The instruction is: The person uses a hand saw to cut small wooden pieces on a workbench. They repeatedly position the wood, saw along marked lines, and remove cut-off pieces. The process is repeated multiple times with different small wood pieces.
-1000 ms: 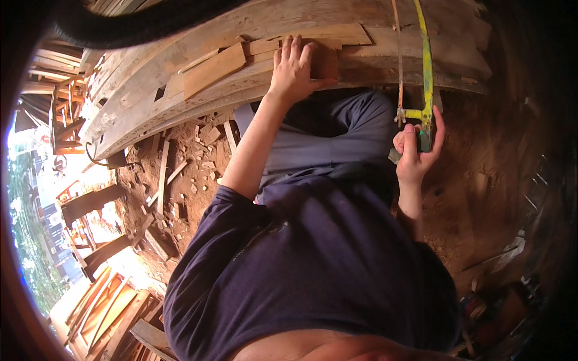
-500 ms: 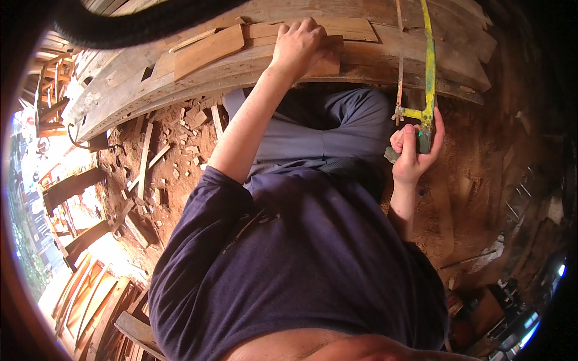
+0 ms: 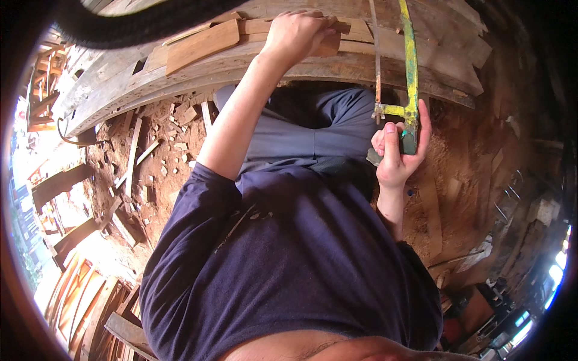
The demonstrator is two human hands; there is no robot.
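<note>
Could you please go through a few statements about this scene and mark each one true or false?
1. The right hand grips the saw by its handle. True.
2. The saw's frame is plain red. False: it is yellow and green.
3. The left hand is on a small wooden block. True.
4. The shirt is white. False: it is dark blue.
5. Wood scraps lie on the ground to the left of the legs. True.
6. The saw's blade is to the right of its yellow and green bar. False: it is to the left.
</note>
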